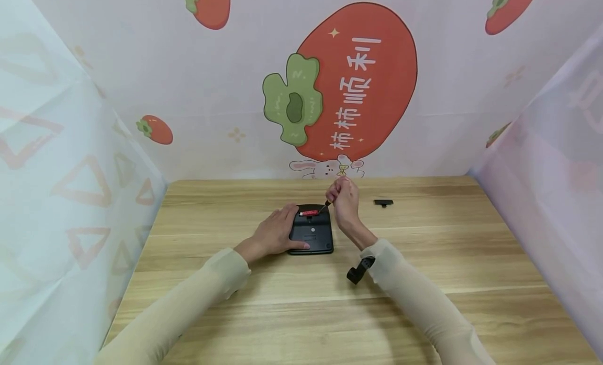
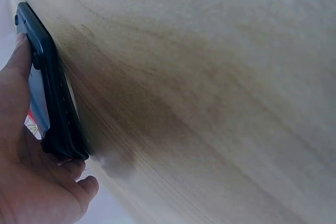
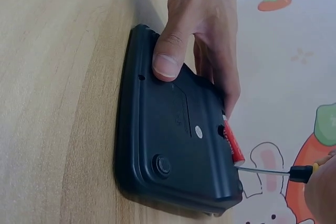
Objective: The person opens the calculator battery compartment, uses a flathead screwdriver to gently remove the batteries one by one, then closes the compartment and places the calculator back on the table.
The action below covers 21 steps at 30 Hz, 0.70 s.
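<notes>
A black calculator lies face down on the table, a red battery in the open slot near its far edge. My left hand holds it from the left side, thumb on the back near the close edge and fingers at the far end. In the left wrist view the thumb and fingers span the calculator. My right hand grips a small screwdriver by its dark handle. The thin metal shaft slants down to the end of the battery, its tip right at the slot.
A small black battery cover lies on the wooden table to the right of my right hand. White printed cloth stands behind the table and along both sides. A black strap hangs at my right wrist.
</notes>
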Motion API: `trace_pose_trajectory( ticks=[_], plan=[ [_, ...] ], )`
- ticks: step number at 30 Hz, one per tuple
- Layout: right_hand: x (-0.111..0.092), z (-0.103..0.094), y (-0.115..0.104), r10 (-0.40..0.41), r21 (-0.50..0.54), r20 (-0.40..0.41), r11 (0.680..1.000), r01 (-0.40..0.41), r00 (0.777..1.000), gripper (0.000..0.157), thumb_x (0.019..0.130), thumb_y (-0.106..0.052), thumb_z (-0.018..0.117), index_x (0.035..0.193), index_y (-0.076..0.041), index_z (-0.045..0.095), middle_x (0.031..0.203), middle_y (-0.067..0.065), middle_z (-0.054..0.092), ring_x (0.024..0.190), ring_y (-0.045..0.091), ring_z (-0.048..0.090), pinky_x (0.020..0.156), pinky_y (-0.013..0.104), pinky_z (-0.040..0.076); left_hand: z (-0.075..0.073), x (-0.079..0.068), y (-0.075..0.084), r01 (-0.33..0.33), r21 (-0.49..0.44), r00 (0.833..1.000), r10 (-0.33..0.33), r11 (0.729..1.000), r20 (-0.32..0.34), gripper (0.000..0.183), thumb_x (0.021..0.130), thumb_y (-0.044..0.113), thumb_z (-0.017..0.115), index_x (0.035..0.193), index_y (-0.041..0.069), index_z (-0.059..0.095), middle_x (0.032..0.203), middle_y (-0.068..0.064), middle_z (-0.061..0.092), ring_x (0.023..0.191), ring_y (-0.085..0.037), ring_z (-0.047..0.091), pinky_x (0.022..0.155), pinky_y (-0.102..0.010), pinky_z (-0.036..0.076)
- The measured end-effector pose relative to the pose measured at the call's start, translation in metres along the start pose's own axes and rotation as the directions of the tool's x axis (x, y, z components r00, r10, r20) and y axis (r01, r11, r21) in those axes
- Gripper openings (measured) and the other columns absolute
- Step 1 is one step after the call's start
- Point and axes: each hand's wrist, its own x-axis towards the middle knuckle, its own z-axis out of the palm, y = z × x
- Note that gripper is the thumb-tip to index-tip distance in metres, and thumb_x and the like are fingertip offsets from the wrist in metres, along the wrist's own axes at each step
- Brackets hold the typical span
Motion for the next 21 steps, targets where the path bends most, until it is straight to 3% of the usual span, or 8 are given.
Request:
trace_pose_trajectory(
  ticks=[14, 21],
  plan=[
    [0.009, -0.012, 0.001, 0.144, 0.142, -0.122, 0.982, -0.127, 0.982, 0.03, 0.11, -0.008, 0.03, 0.08, -0.01, 0.035, 0.067, -0.001, 0.03, 0.059, 0.013, 0.032, 0.055, 0.025, 0.031, 0.0, 0.0, 0.002, 0.014, 0.01, 1.0, -0.014, 1.0, 0.008, 0.114, 0.086, 0.069, 0.077, 0.164, 0.001, 0.029, 0.17, -0.017, 0.033, 0.156, -0.031, 0.036, 0.131, -0.047, 0.025],
    [0.006, -0.011, 0.0, 0.12, 0.119, -0.105, 0.987, -0.107, 0.987, 0.028, 0.107, -0.006, 0.031, 0.08, -0.009, 0.037, 0.069, 0.0, 0.032, 0.06, 0.013, 0.032, 0.055, 0.024, 0.032, -0.001, 0.0, 0.002, 0.012, 0.006, 1.0, -0.012, 1.0, 0.01, 0.114, 0.087, 0.069, 0.077, 0.165, 0.001, 0.028, 0.17, -0.017, 0.032, 0.156, -0.031, 0.035, 0.131, -0.047, 0.024]
  ],
)
